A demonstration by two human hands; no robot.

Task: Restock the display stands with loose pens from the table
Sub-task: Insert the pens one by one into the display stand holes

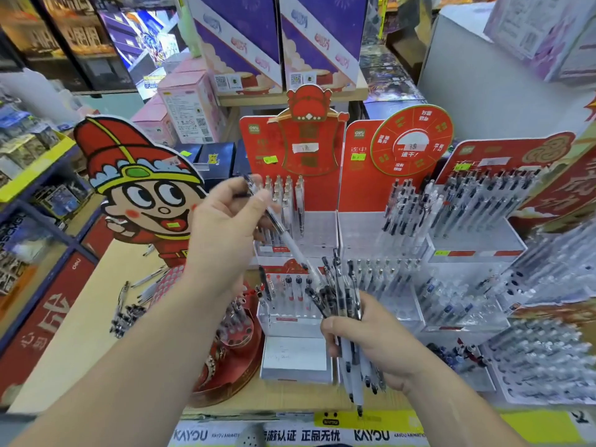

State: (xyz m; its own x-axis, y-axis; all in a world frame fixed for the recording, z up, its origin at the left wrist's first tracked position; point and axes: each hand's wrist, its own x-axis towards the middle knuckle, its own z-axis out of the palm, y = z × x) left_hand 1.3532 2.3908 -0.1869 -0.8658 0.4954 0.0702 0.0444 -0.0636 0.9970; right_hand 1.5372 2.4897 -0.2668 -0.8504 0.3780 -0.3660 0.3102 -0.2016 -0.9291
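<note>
My left hand (225,217) pinches a single clear pen (287,237) with a black cap, held slanted in front of the red display stand (319,201). That stand holds a few upright pens on its left side. My right hand (371,340) grips a bundle of pens (338,295), black ends up, low in front of the small clear stand (290,304). Several loose pens (129,304) lie on the wooden table (96,317) at the left.
More clear stands full of pens (477,204) fill the right side. A cartoon figure cutout (142,185) stands at the left, a round red stand (235,343) below it. Purple boxes (277,37) sit on the shelf behind.
</note>
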